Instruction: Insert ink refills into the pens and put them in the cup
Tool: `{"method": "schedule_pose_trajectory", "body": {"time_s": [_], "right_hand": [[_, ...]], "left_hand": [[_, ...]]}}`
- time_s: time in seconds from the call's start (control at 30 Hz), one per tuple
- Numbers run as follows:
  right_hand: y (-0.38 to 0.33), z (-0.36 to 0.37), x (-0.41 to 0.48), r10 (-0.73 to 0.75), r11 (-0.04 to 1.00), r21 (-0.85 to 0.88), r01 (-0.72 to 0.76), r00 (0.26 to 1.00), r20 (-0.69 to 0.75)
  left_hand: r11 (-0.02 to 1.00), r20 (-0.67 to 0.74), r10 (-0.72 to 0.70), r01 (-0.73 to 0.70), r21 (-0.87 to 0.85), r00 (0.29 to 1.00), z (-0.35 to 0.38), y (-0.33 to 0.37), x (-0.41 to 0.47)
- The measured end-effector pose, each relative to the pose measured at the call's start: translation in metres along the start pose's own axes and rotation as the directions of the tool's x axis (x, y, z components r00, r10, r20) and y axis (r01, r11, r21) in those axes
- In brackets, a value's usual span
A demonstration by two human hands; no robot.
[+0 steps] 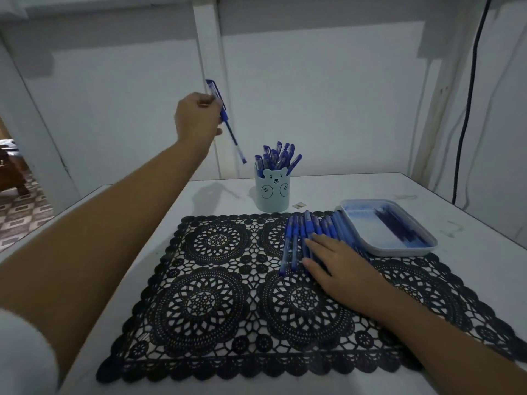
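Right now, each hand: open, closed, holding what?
Left hand: grips a blue pen, held up left of the bear cup.
Right hand: open, fingers resting flat on the row of blue pens.

Cannot resolve contents of tray [399, 252] at mat's [216, 280] far right corner: blurred. Cannot count pens [296, 232] under right hand [339, 269].

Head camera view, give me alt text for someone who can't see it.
A person's left hand holds a blue pen in the air above and left of a bear-faced cup full of pens. The right hand lies flat on a row of blue pens on a black lace mat, beside a pale tray.
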State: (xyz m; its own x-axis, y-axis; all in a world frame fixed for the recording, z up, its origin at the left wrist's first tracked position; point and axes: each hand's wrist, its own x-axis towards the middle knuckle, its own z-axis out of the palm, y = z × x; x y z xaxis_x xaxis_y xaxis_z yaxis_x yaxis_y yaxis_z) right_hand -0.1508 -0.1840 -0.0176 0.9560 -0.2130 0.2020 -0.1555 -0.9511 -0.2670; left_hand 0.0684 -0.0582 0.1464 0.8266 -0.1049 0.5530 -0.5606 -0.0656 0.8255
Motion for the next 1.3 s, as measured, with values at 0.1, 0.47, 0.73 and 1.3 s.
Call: {"method": "schedule_pose_trajectory", "body": {"time_s": [0.1,0.47,0.73,1.3], "right_hand": [[0.0,0.0,0.0,0.0,1.0,0.001,0.0,1.0,0.0],[0.003,0.001,0.0,-0.006,1.0,0.011,0.006,1.0,0.005],[0.001,-0.001,-0.001,-0.005,1.0,0.016,0.004,1.0,0.013],[0.002,0.001,0.0,-0.009,0.998,0.064,0.011,0.999,-0.044]], "left_hand": [[0.999,-0.053,-0.014,0.015,0.032,0.998,0.027,0.0,0.033],[0.899,0.345,-0.181,0.013,0.437,0.921,0.083,-0.032,0.003],[0.869,0.493,-0.442,0.22,0.444,0.749,0.061,-0.022,0.0],[0.79,0.556,-0.091,-0.28,0.546,0.826,0.049,-0.069,-0.154]]}}
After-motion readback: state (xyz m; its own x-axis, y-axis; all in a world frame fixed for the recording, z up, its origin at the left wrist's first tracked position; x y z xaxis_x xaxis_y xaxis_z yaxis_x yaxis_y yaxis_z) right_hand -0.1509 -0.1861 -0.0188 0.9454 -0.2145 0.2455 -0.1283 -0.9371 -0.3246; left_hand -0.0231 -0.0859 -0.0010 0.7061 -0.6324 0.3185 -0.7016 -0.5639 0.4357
